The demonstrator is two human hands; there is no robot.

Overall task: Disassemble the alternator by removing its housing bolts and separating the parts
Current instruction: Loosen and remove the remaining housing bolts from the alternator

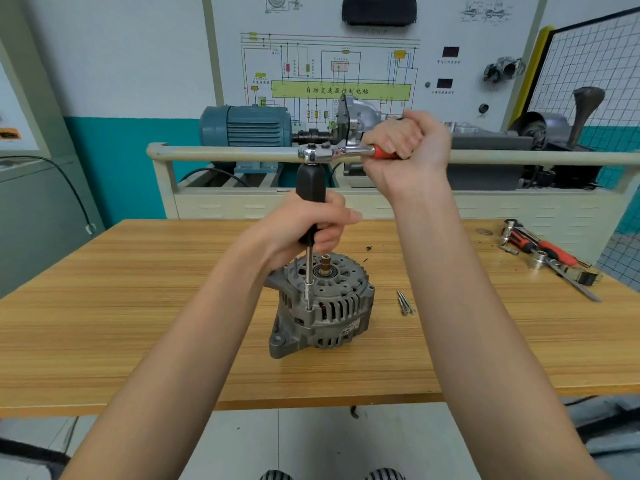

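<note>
The alternator (320, 306) stands mid-table (138, 306), looking heavy and rigid; we would grasp its ribbed housing. Our left hand (308, 226) grips the extension driver (310, 188), our right hand (405, 147) the ratchet (332, 154).

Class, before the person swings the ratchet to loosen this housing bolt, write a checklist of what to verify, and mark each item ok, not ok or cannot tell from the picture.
1. Socket seated on the housing bolt: cannot tell, the tip hides it.
2. Extension driver upright over the bolt: ok.
3. Left hand grips the black handle to steady it: ok.
4. Right hand grips the ratchet by its red handle: ok.
5. Alternator stands on the table, nothing clamps it: not ok.
6. Removed bolts lie clear of the work: ok.
</note>
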